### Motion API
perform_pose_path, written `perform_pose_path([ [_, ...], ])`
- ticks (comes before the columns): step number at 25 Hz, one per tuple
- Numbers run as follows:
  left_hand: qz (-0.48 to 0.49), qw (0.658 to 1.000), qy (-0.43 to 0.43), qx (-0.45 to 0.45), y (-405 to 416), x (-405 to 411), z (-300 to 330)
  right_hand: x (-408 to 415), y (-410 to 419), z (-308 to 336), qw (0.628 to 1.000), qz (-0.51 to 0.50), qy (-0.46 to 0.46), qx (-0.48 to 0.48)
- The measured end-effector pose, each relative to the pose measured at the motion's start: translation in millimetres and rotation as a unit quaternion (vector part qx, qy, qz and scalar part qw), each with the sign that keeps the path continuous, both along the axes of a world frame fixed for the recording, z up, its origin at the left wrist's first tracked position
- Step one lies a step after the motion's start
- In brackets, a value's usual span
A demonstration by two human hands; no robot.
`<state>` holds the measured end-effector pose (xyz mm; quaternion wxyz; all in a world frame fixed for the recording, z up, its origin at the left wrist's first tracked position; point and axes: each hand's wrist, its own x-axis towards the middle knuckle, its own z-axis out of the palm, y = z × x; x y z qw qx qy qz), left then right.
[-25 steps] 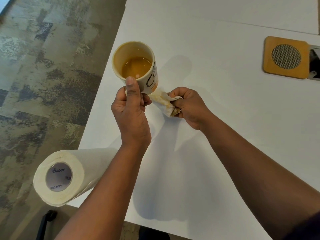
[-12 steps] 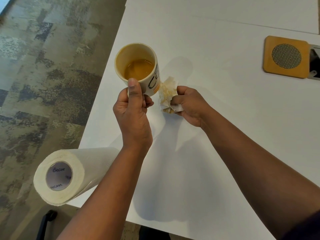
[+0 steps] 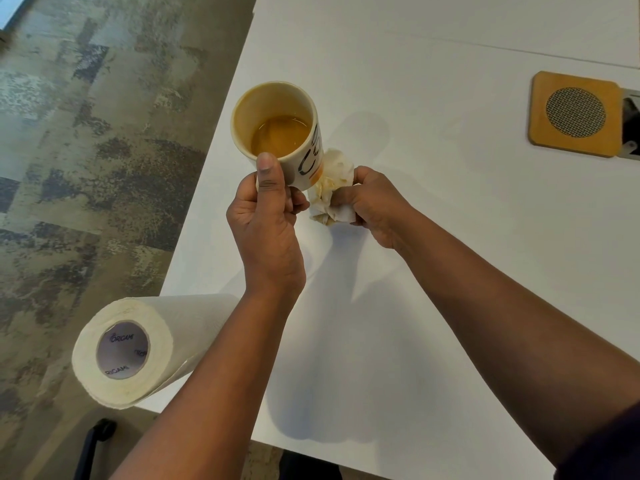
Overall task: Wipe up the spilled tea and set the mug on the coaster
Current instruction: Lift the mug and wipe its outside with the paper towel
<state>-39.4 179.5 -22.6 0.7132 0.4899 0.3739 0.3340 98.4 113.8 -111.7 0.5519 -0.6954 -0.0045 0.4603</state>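
Note:
A cream mug with black lettering and some tea in it hangs tilted above the white table. My left hand grips it low down, thumb on its near side. My right hand holds a crumpled, tea-stained paper towel pressed against the mug's lower right side. A square wooden coaster with a round mesh centre lies flat at the table's far right, well apart from the mug.
A roll of paper towel lies on its side at the table's near left corner, overhanging the edge. The table's left edge runs close to my left hand, with patterned floor beyond. A grey metal object touches the coaster's right side.
My right hand has brought the crumpled towel up from under the mug's base to its lower right side. The mug has stayed in my left hand with little movement.

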Motion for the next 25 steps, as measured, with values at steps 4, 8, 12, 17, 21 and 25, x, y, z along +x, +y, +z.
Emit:
perform_pose_path([
  [4,-0.014,1.0,-0.001,-0.001,-0.7,-0.1,0.6,-0.6,12.8,9.6,0.997,-0.031,0.04,0.055],
  [8,-0.025,1.0,0.016,0.0,-2.4,-0.8,0.0,6.1,21.5,20.3,0.99,0.007,-0.001,0.141],
  [12,-0.006,1.0,0.024,0.007,0.9,0.3,0.9,14.7,10.9,28.4,0.983,0.012,-0.017,0.184],
  [17,0.013,1.0,0.007,0.013,6.2,6.2,-3.0,-18.2,1.1,21.5,0.977,-0.027,-0.058,0.204],
  [21,0.021,1.0,-0.005,0.009,6.8,9.9,-4.9,-45.9,-4.4,17.9,0.97,-0.051,-0.074,0.227],
  [25,0.011,1.0,-0.023,-0.011,6.5,13.4,-3.7,-57.7,-2.2,11.9,0.981,-0.025,-0.036,0.19],
])
